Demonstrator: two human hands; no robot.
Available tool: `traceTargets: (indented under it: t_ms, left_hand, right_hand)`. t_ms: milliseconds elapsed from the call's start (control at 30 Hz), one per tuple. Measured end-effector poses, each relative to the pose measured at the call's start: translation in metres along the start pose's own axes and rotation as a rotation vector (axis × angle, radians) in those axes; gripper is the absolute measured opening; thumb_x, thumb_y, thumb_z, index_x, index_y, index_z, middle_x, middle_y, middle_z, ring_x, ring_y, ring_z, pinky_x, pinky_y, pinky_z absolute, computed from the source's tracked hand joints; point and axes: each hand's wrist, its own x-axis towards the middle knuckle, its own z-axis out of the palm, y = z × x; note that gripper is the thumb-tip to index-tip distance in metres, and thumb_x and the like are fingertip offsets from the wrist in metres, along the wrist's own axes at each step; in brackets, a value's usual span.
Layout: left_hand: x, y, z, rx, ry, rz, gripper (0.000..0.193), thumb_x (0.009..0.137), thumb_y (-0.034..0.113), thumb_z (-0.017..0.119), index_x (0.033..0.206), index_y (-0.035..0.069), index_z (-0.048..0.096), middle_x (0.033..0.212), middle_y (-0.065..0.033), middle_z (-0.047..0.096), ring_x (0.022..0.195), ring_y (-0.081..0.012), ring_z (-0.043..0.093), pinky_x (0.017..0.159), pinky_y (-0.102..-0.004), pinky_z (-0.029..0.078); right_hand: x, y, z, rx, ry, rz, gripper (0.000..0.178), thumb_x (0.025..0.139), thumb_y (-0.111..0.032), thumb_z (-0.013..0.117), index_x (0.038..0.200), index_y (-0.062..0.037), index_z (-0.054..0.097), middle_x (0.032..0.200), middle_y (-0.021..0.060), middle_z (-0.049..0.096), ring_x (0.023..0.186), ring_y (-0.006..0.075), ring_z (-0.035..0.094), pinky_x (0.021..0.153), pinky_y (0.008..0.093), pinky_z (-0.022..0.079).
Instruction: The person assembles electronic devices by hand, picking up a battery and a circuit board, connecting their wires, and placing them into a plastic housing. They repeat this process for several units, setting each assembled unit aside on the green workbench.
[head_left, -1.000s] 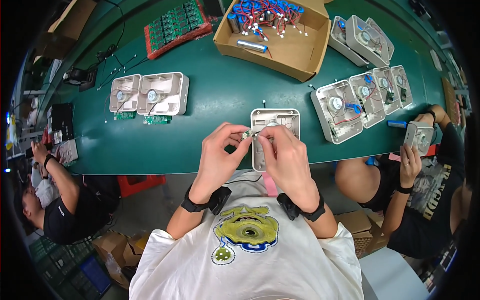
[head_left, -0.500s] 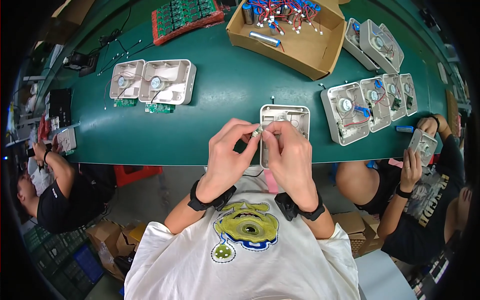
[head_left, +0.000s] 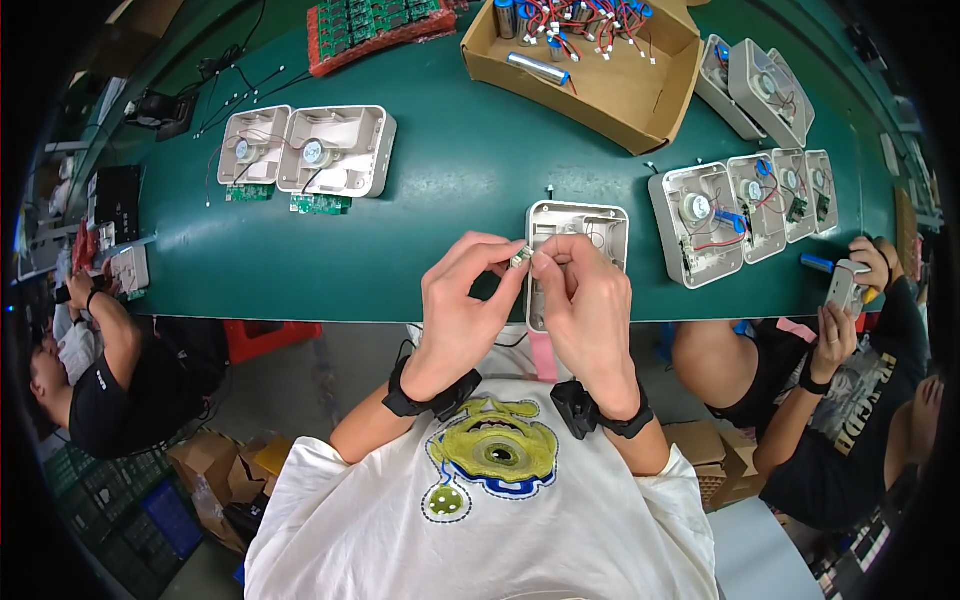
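My left hand [head_left: 462, 300] pinches a small green circuit board [head_left: 520, 258] with white connectors between thumb and fingertips. Pressed close to that board's right side are the closed thumb and finger of my right hand [head_left: 588, 310]. Whatever sits in the right fingertips is too small and covered to make out. Both hands are above the near end of an open white plastic casing [head_left: 618, 225], which lies on the table under them. The hands hide much of its inside.
Two white casings with speakers [head_left: 317, 153] and green boards lie to the left. A cardboard box [head_left: 640, 95] of wired blue batteries stands at the back, beside stacked green boards [head_left: 385, 25]. More casings [head_left: 695, 225] line the right. A co-worker's hand [head_left: 835, 335] holds another casing.
My two hands stay together at the small board, with only slight finger movement. The view has shifted a little. At right, the co-worker has tilted the casing they hold.
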Motion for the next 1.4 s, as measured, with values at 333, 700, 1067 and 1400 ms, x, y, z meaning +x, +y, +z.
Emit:
traceTargets:
  t_ms: [333, 700, 1067, 1400]
  left_hand:
    - [0.001, -0.002, -0.001, 0.012, -0.020, 0.080, 0.028, 0.087, -0.010, 0.077, 0.114, -0.004, 0.075, 0.104, -0.0130, 0.073, 0.083, -0.0207, 0.072, 0.076, -0.0309, 0.059]
    - [0.011, -0.026, 0.004, -0.111, 0.038, 0.030, 0.026, 0.089, -0.006, 0.078, 0.115, -0.002, 0.075, 0.104, -0.0124, 0.072, 0.083, -0.0187, 0.071, 0.076, -0.0292, 0.057]
    - [0.000, -0.029, -0.003, -0.048, -0.043, 0.041, 0.023, 0.095, -0.006, 0.075, 0.118, -0.005, 0.074, 0.104, -0.0092, 0.071, 0.087, -0.0120, 0.066, 0.080, -0.0257, 0.054]
    - [-0.001, -0.035, -0.001, -0.074, -0.076, 0.057, 0.020, 0.096, -0.007, 0.073, 0.116, -0.006, 0.074, 0.103, -0.0101, 0.072, 0.089, -0.0130, 0.068, 0.081, -0.0260, 0.055]
  right_hand:
    - [-0.001, 0.000, 0.006, -0.057, 0.105, -0.093, 0.004, 0.095, -0.001, 0.070, 0.099, -0.0002, 0.068, 0.077, 0.0132, 0.071, 0.054, 0.0232, 0.060, 0.056, 0.0374, 0.047]
    - [0.014, -0.029, -0.018, -0.278, 0.140, -0.306, 0.007, 0.094, -0.005, 0.072, 0.100, -0.0008, 0.070, 0.088, 0.0150, 0.074, 0.074, 0.0376, 0.071, 0.066, 0.0469, 0.055]
    - [0.230, 0.027, -0.062, -0.646, -0.212, -0.524, 0.017, 0.087, -0.012, 0.071, 0.100, -0.0102, 0.082, 0.083, 0.0217, 0.074, 0.082, 0.0414, 0.074, 0.079, 0.0509, 0.060]
    - [0.201, -0.005, -0.096, -0.061, -0.253, -0.322, 0.016, 0.095, -0.010, 0.073, 0.105, -0.0038, 0.084, 0.084, 0.0144, 0.079, 0.069, 0.0221, 0.077, 0.065, 0.0363, 0.061]
